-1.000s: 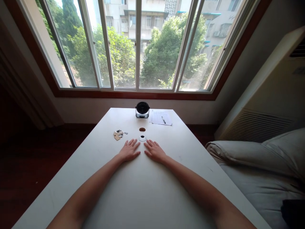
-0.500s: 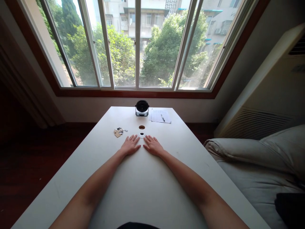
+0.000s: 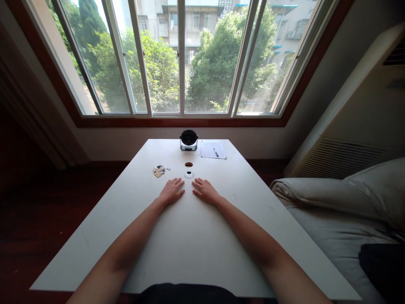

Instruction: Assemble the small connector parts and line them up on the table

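My left hand [image 3: 171,190] lies flat, palm down, on the white table [image 3: 190,245], its fingers stretched out and holding nothing. Opposite it, my right hand [image 3: 205,190] rests palm down as well, fingers extended and bare. A gap of tabletop separates the two. Just beyond the fingertips sits a round white ring [image 3: 189,174] with a dark centre, apart from both hands. Behind that ring is a round hole [image 3: 189,164] in the tabletop. To the left, past my left hand, lies a small pile of beige and dark pieces [image 3: 159,171], too small to make out.
A small black fan-like device [image 3: 189,139] stands at the table's far end. Right of it are papers [image 3: 209,150] with a pen [image 3: 215,152] on top. A grey sofa [image 3: 322,198] flanks the table on the right, and a window [image 3: 182,63] lies beyond.
Both hands have drawn back slightly toward me, away from the white ring, and sit a little farther apart. The view has tilted or shifted a little, showing the table's near edge.
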### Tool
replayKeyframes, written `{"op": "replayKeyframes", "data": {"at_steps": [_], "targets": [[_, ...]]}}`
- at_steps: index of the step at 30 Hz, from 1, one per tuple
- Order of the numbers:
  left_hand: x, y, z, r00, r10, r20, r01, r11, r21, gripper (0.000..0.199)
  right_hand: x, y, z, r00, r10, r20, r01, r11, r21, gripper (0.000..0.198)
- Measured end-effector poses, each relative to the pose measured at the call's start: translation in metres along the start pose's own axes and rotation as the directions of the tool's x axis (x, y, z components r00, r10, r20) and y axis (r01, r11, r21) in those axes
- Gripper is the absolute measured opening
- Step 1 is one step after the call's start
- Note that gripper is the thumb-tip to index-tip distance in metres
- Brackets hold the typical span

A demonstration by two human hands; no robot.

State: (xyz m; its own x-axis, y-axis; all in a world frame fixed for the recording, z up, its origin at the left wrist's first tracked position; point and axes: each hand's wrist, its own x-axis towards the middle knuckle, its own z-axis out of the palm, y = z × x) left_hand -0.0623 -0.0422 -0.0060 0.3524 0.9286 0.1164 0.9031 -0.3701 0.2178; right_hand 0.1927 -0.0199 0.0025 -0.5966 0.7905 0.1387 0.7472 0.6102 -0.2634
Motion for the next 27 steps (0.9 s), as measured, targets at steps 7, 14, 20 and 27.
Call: {"op": "replayKeyframes", "data": {"at_steps": [7,14,20,27], "targets": [[0.000,0.001,0.000,1.000,0.006,-0.010,-0.007,1.000,-0.008,0.059,-0.002,-0.006,0.000,1.000,0.013,0.004,-0.012,0.998,-0.059,0.059],[-0.001,0.004,-0.004,1.000,-0.005,-0.027,0.004,1.000,-0.030,0.057,-0.004,-0.008,-0.003,1.000,0.028,-0.010,-0.028,0.999,-0.037,0.057],[-0.006,0.011,-0.024,0.981,-0.084,-0.176,0.025,0.948,-0.316,0.033,-0.026,-0.027,-0.015,0.984,0.020,-0.174,0.013,0.983,0.185,0.032],[-0.040,0.056,-0.036,0.969,-0.248,-0.021,0.157,0.676,-0.720,0.043,-0.139,-0.069,-0.035,0.980,0.194,0.048,-0.167,0.663,0.730,0.042]]}}
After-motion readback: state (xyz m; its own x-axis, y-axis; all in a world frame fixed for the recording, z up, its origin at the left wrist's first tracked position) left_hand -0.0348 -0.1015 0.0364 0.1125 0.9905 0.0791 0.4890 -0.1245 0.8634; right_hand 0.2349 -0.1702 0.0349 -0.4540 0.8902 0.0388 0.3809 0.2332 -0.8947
